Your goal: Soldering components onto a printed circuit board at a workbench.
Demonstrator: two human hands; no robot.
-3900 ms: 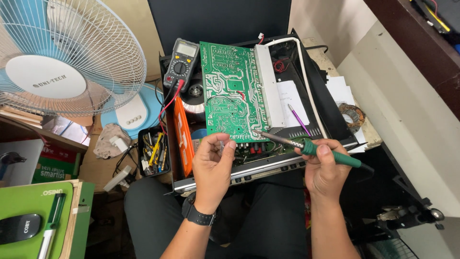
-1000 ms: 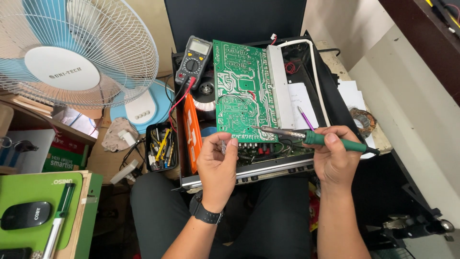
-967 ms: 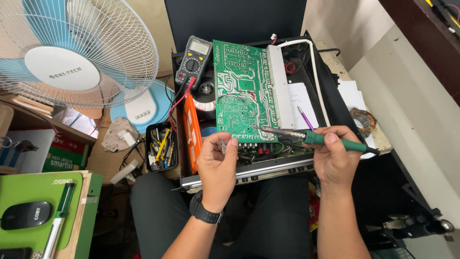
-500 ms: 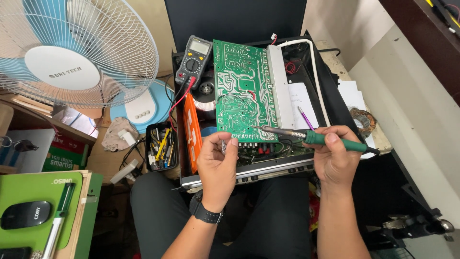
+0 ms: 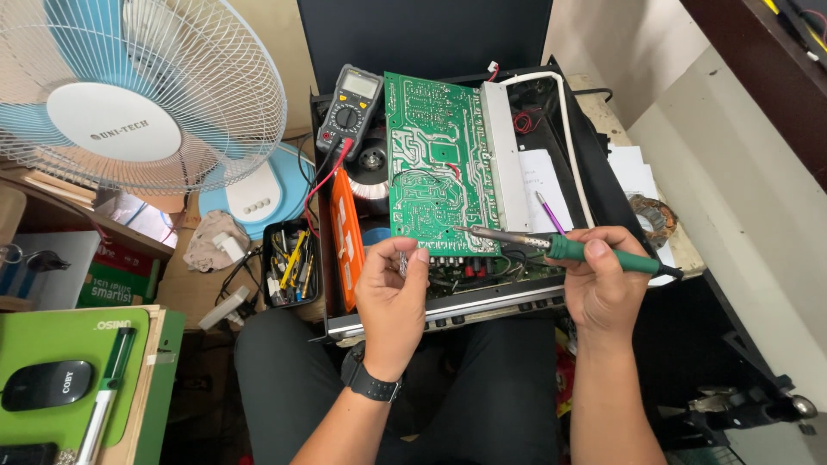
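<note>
- Head view: opened black amplifier chassis [image 5: 594, 164] rests across the person's lap, in a cluttered corner with a white fan [image 5: 129, 95] on the left.
- Green box [image 5: 112, 280] sits under the fan (label side up).
- Right hand [image 5: 599, 284], fingers clamped on green-handled soldering iron [image 5: 560, 247], tip at the lower edge of the green circuit board [image 5: 439, 164].
- Left hand [image 5: 392, 297], fingertips pinched together on a small metal part [image 5: 403, 263] just beside the board.

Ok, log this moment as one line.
right hand: holds soldering iron, tip at green circuit board | left hand: pinches small metal piece, unclear
</note>
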